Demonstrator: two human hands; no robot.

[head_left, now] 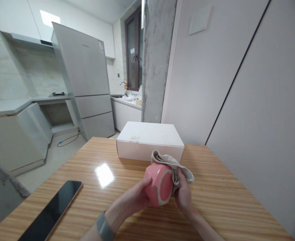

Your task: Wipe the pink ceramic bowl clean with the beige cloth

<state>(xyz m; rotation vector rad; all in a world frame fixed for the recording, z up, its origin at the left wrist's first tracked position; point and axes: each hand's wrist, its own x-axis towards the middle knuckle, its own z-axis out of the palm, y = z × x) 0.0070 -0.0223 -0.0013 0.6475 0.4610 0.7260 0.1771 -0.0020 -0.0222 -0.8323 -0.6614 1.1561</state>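
Note:
A pink ceramic bowl (154, 183) is tilted on its side above the wooden table, its base with an unglazed ring turned to the right. My left hand (137, 197) grips it from the left, thumb on the outer wall and the other fingers mostly hidden beneath. In my right hand (184, 192) is a folded beige cloth (171, 161), pinched under the thumb. The cloth lies against the bowl's upper and right side. The bowl's inside faces away and is hidden.
Behind my hands a closed white box (150, 134) stands on the wooden table (227, 194). A black smartphone (52, 211) lies at the left. Beyond are a grey pillar (157, 60), a fridge (87, 67) and a sink counter with a faucet (124, 87).

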